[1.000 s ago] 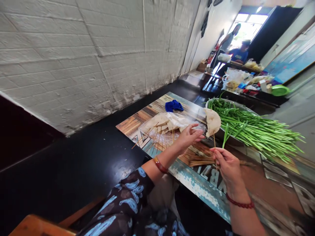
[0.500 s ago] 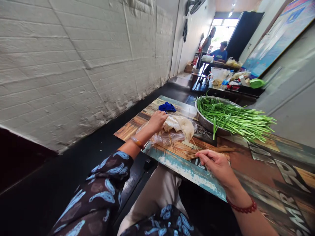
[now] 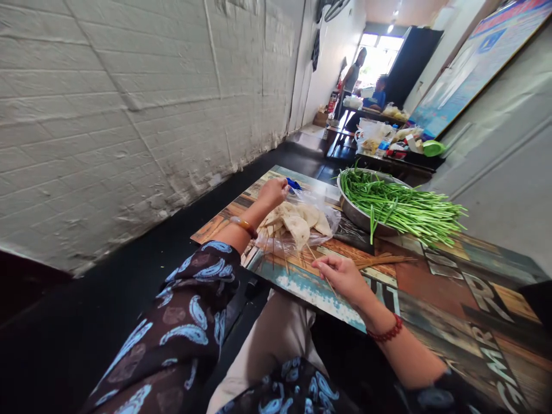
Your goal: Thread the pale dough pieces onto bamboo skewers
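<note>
My right hand (image 3: 342, 279) pinches a thin wooden skewer (image 3: 311, 252) near the table's front edge. At its far end hangs a pale, flat sheet of food (image 3: 297, 231), possibly tofu skin, resting against a pile of similar sheets (image 3: 276, 217). Several skewers stick out of this pile toward me. The pile lies on a clear plastic bag (image 3: 330, 215). Just beyond it, my left hand (image 3: 273, 192) is closed, fingertips together beside a blue cloth (image 3: 294, 184); whatever they pinch is too small to make out.
A metal bowl (image 3: 351, 208) heaped with long green stalks (image 3: 405, 204) stands right of the bag. Loose skewers (image 3: 383, 260) lie on the patterned tabletop (image 3: 425, 290). A white wall (image 3: 142, 103) runs along the left. Two people are at a farther table by the bright doorway.
My right hand has moved left toward the pile, bringing the skewered sheet down against it. My left hand has shifted away from the sheets, nearer the blue cloth. The view has turned slightly.
</note>
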`<state>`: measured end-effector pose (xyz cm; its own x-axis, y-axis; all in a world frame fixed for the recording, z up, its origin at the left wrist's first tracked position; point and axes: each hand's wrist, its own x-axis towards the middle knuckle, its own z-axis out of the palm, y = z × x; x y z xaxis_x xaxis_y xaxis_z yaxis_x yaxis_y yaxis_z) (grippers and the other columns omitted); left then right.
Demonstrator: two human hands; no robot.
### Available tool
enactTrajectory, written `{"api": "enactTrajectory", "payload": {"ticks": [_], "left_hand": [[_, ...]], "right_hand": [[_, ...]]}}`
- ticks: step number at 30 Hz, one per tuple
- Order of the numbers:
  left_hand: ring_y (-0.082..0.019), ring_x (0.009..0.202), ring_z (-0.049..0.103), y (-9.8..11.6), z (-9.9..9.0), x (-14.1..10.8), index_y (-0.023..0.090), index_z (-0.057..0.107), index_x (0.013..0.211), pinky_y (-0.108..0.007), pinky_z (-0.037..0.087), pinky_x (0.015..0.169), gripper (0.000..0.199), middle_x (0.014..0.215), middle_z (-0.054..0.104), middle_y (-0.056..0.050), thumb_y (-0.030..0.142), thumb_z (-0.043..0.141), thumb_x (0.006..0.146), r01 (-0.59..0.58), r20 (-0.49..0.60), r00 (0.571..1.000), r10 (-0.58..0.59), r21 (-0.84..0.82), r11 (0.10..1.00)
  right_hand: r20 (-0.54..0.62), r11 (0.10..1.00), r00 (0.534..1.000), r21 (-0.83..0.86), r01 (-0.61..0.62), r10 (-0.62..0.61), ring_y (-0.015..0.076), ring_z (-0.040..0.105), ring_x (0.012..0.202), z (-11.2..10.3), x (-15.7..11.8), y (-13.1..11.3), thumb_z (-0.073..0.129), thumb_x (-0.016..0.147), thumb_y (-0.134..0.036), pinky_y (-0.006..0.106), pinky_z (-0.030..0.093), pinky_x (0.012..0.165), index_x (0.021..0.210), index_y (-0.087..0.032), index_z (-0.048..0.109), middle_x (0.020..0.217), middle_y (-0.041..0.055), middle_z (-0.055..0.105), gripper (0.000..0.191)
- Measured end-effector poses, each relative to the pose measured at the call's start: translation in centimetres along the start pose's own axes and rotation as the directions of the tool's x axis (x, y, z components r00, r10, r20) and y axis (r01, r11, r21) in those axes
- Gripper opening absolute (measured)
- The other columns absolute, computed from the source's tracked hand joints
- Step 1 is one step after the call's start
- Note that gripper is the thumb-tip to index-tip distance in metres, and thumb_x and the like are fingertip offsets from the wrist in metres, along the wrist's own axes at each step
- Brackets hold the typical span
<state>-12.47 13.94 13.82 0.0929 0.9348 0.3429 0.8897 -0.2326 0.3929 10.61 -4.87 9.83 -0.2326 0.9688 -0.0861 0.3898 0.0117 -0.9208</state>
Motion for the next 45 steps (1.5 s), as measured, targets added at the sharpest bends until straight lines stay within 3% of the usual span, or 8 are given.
{"api": "enactTrajectory", "payload": {"ticks": [9,17,22,27,32,36,39,45], "left_hand": [[-0.021,0.079,0.06,0.1,-0.4,-0.5,0.017,0.071,0.087,-0.03,0.041,0.071,0.03,0.086,0.07,-0.011,0.03,0.044,0.092,-0.038,-0.042,0.998,0.042,0.093,0.995],[-0.022,0.089,0.061,0.0,-0.1,-1.3,0.017,0.071,0.09,-0.031,0.043,0.079,0.028,0.095,0.07,-0.011,0.031,0.046,0.092,-0.062,0.006,0.998,0.062,0.104,0.993],[-0.025,0.103,0.059,-0.2,0.0,-3.3,0.014,0.065,0.115,-0.036,0.043,0.092,0.032,0.112,0.067,-0.014,0.028,0.049,0.09,-0.137,-0.056,0.989,0.14,0.047,0.989],[-0.025,0.103,0.059,0.7,-0.5,-6.8,0.013,0.063,0.113,-0.039,0.043,0.096,0.03,0.107,0.067,-0.012,0.027,0.047,0.091,-0.205,-0.185,0.963,0.196,-0.032,0.978],[-0.022,0.094,0.062,2.6,0.0,-11.6,0.017,0.065,0.104,-0.037,0.047,0.09,0.025,0.098,0.069,-0.009,0.03,0.048,0.091,-0.249,-0.204,0.955,0.217,-0.149,0.957],[-0.019,0.087,0.064,5.1,1.8,-14.5,0.018,0.066,0.102,-0.033,0.051,0.083,0.023,0.095,0.07,-0.008,0.031,0.049,0.092,-0.271,-0.13,0.962,0.242,-0.305,0.913],[-0.018,0.085,0.065,7.9,3.2,-16.0,0.019,0.066,0.1,-0.03,0.051,0.077,0.02,0.093,0.07,-0.007,0.028,0.049,0.092,-0.328,0.003,0.933,0.36,-0.403,0.854],[-0.018,0.083,0.064,12.4,5.9,-17.4,0.021,0.066,0.104,-0.032,0.052,0.076,0.021,0.097,0.067,-0.008,0.025,0.047,0.094,-0.342,0.116,0.897,0.428,-0.431,0.835]], "right_hand": [[-0.136,0.986,0.988,0.161,-0.052,0.074,0.0051,0.036,0.038,4.1,8.0,-0.7,0.061,0.075,-0.035,0.018,0.025,0.037,0.068,-0.015,0.065,0.053,-0.0032,0.056,0.022],[-0.021,0.984,0.996,0.153,-0.086,0.091,0.0052,0.039,0.035,6.4,11.1,-1.4,0.054,0.082,-0.023,0.016,0.029,0.036,0.055,-0.016,0.056,0.041,-0.0055,0.047,0.027],[0.037,0.997,0.999,0.081,-0.006,0.003,0.0082,0.053,0.045,4.6,7.8,-0.4,0.059,0.082,-0.02,0.019,0.04,0.044,0.08,-0.015,0.071,0.061,-0.0012,0.065,0.013],[0.02,0.985,0.989,-0.097,0.145,-0.144,0.0122,0.062,0.054,0.6,2.5,1.6,0.058,0.086,-0.029,0.024,0.048,0.053,0.104,-0.017,0.074,0.078,0.0031,0.073,0.027],[-0.15,0.956,0.979,-0.279,0.094,-0.14,0.0137,0.062,0.055,-5.5,-0.5,4.9,0.056,0.088,-0.033,0.025,0.047,0.053,0.105,-0.017,0.075,0.083,0.0056,0.075,0.031],[-0.331,0.907,0.925,-0.419,0.032,-0.186,0.0188,0.069,0.072,-9.2,-1.0,7.2,0.054,0.091,-0.031,0.03,0.052,0.068,0.103,-0.018,0.075,0.091,0.0077,0.076,0.028],[-0.293,0.836,0.897,-0.531,0.137,-0.333,0.023,0.068,0.093,-9.4,-0.6,7.6,0.054,0.093,-0.027,0.035,0.051,0.084,0.1,-0.018,0.075,0.101,0.0101,0.075,0.023],[0.017,0.637,0.822,-0.623,0.454,-0.569,0.0228,0.064,0.099,-7.0,1.6,7.6,0.063,0.089,-0.02,0.036,0.046,0.088,0.105,-0.019,0.072,0.101,0.0083,0.073,0.018]]}}
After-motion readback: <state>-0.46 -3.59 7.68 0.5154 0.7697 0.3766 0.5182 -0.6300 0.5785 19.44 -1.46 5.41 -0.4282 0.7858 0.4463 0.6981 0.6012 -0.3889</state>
